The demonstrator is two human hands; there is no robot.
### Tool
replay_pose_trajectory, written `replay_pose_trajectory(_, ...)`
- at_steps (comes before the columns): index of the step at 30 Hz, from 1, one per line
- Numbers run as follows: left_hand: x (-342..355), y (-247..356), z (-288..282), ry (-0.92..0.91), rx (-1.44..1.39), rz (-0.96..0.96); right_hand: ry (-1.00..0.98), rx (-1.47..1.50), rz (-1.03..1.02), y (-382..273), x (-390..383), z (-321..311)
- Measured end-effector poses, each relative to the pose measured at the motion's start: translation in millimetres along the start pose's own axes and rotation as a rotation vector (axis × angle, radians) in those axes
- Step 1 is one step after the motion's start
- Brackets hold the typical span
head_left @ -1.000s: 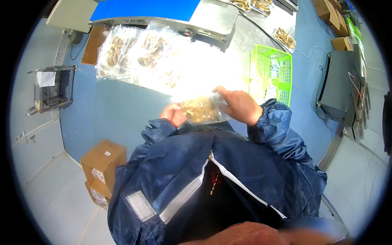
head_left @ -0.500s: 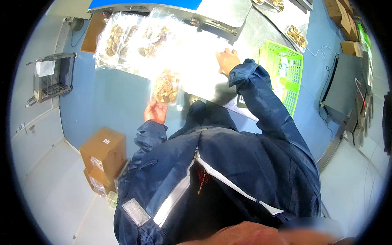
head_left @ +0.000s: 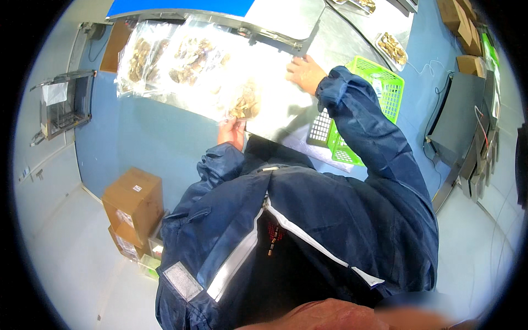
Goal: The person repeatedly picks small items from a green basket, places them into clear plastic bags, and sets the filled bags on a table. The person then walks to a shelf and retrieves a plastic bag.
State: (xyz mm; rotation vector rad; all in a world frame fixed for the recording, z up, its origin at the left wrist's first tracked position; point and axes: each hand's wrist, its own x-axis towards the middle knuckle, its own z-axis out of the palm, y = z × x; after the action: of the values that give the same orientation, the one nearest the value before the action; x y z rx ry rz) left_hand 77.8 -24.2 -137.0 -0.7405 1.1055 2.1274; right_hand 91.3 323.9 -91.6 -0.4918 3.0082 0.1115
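Observation:
My left hand (head_left: pixel 232 135) is closed on the near edge of a clear plastic bag (head_left: pixel 246 103) of brown dried pieces, perhaps mushrooms. The bag lies at the front edge of the brightly lit table, its outline partly lost in glare. Farther right, my right hand (head_left: pixel 304 72) rests with fingers stretched out beside the metal edge of a blue-topped machine (head_left: pixel 187 7); nothing shows in it. More filled clear bags (head_left: pixel 190 58) lie overlapping at the left of the table, against the machine's front.
A bright green plastic basket (head_left: pixel 391 93) stands right of my right arm, with a white basket (head_left: pixel 319 127) near its front. Beyond is a white tray (head_left: pixel 391 49) of brown pieces. Cardboard boxes (head_left: pixel 132 198) stand on the floor at left, and a metal frame (head_left: pixel 66 104) by the wall.
My left hand has brought the bag rightward and up toward the table. My right hand stays near the machine's edge. The view has shifted, showing more of the baskets.

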Motion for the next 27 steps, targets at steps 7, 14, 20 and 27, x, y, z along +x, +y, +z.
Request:
replay_pose_trajectory(7,-20.6,0.4,-14.7,0.155,0.262,-0.168,-0.240,0.220,0.688,-4.3,-22.9,4.9)
replay_pose_trajectory(14,-52.0,-3.3,63.4,-0.146,0.772,-0.461,0.043,0.376,0.646,-9.6,-25.7,-7.6)
replay_pose_trajectory(20,7.9,-0.7,62.8,-0.154,0.911,-0.310,0.542,0.316,0.860,-60.0,-63.8,-93.5)
replay_pose_trajectory(27,-10.4,10.5,95.2,-0.193,0.985,-0.325,0.657,0.408,0.991,-101.4,-101.7,-135.8)
